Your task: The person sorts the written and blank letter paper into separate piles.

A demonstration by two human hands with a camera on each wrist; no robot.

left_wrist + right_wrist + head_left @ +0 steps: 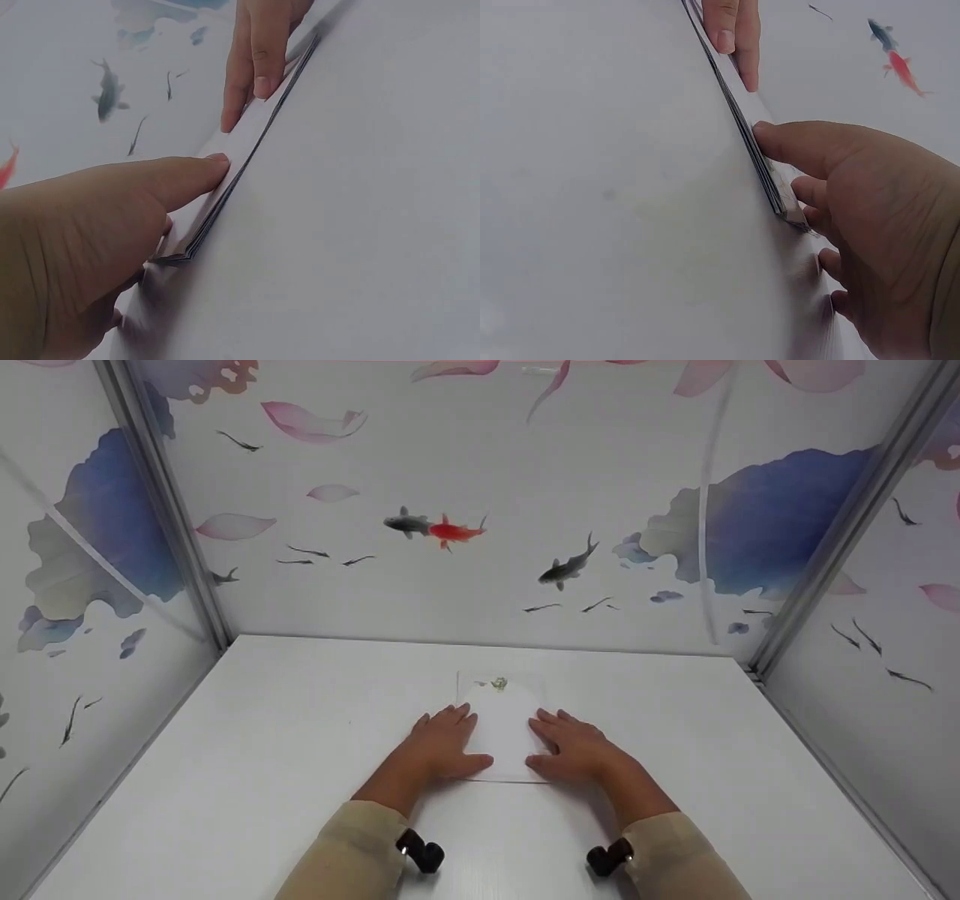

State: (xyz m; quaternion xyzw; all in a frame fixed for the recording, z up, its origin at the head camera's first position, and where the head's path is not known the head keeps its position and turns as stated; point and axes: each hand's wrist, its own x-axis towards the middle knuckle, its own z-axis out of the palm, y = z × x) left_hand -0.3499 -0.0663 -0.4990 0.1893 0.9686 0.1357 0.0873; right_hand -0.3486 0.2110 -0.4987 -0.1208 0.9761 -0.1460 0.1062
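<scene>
A thin rectangular stack of white paper (504,739) lies on the white table, with a small greenish-yellow print near its far edge. Several layers with dark rims show along its near edge (225,196) in the left wrist view. My left hand (444,744) rests at the left side, its thumb lying on the top face and its other fingers stretched along the side edge. Opposite it, my right hand (576,747) rests at the right side in the same way, thumb on top. Both thumbs point inward, apart from each other.
The white tabletop (300,697) surrounds the stack. Behind stands a white panel (480,600) printed with fish, petals and blue leaves. Similar side panels (67,675) rise left and right, with metal posts (161,487) at the corners. Black devices (421,852) sit at both sleeve cuffs.
</scene>
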